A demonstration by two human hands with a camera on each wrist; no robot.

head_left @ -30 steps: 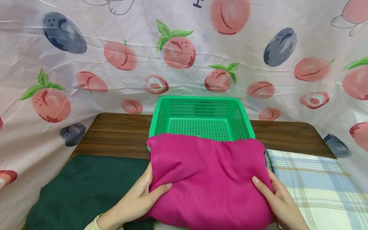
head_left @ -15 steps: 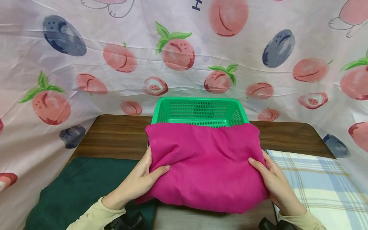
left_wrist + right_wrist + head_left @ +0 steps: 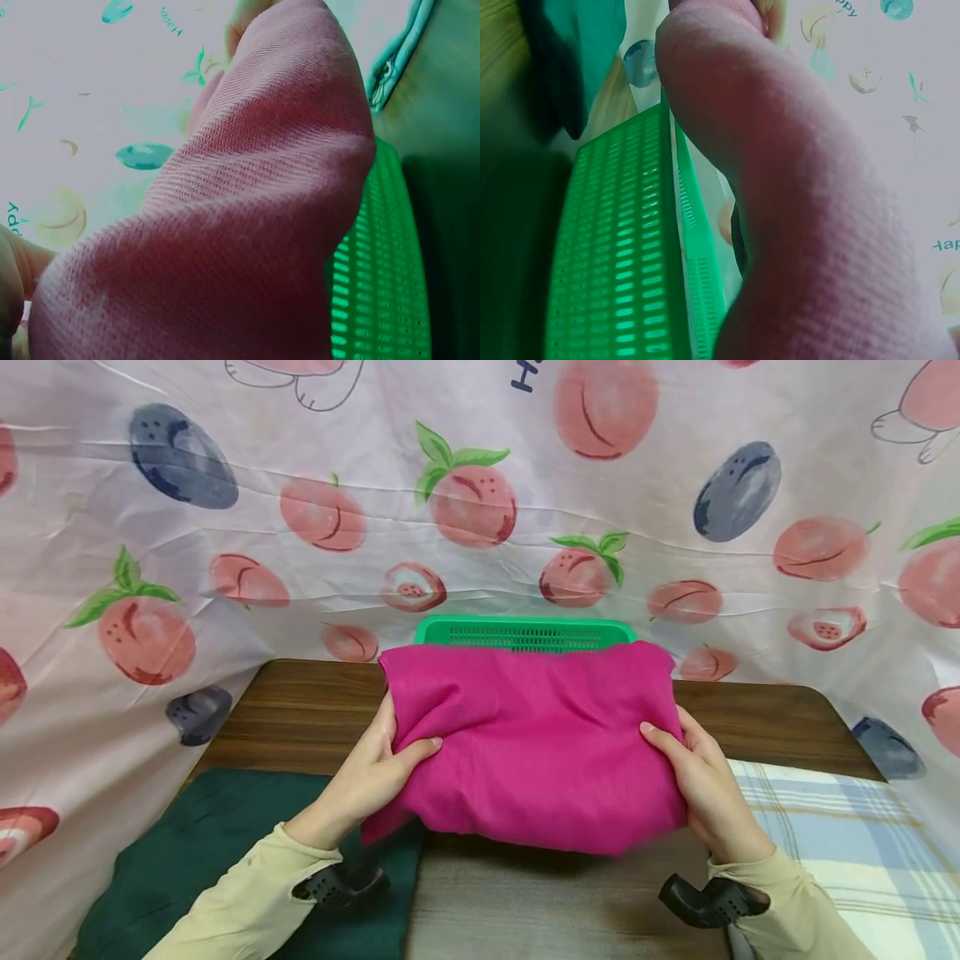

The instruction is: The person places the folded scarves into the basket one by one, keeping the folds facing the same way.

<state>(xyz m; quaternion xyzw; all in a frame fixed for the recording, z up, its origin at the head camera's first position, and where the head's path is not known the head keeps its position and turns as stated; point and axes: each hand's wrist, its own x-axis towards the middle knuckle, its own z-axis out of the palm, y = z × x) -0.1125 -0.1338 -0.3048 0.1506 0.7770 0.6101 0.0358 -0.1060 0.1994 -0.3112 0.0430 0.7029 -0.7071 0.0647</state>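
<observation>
A folded magenta cloth point(image 3: 532, 752) is held up between both hands, in front of and partly over the green plastic basket point(image 3: 525, 631). My left hand point(image 3: 375, 768) grips its left side with the thumb on top. On the right side my right hand point(image 3: 697, 772) grips it the same way; the fingers beneath are mostly hidden. In the left wrist view the cloth point(image 3: 247, 195) bulges in folds above the basket point(image 3: 382, 262). The right wrist view shows the cloth point(image 3: 802, 195) near the perforated basket wall point(image 3: 615, 247). Most of the basket's inside is hidden by the cloth.
A dark green folded cloth point(image 3: 217, 852) lies at the left of the wooden table point(image 3: 315, 710). At the right lies a blue and white plaid cloth point(image 3: 847, 835). Behind the table hangs a fruit-print curtain point(image 3: 360, 435).
Both hands have moved forward and away from the body with the magenta cloth. It now covers more of the basket in the head view, and more tabletop shows below it.
</observation>
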